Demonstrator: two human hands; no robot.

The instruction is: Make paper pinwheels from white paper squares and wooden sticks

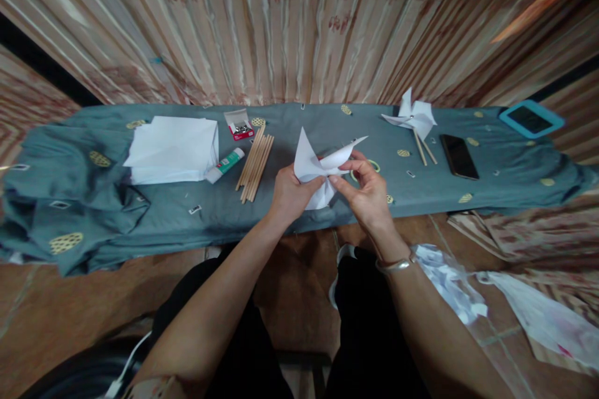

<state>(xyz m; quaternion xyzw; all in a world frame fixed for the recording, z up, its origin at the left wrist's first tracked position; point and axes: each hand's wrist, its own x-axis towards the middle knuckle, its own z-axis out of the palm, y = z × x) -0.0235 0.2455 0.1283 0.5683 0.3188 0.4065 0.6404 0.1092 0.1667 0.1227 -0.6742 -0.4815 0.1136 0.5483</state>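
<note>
Here, pointed white paper point(305, 156), pinching fingers point(343, 187), slim wooden sticks point(255, 165)

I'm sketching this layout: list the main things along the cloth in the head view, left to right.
White paper stack, green-and-white tube, wooden sticks, folded white paper, paper pinwheel, dark phone, blue-framed screen.

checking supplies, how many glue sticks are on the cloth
1: the green-and-white glue stick lies between the paper stack and the bundled wooden sticks. Another could be hidden behind the held folded paper.
</note>
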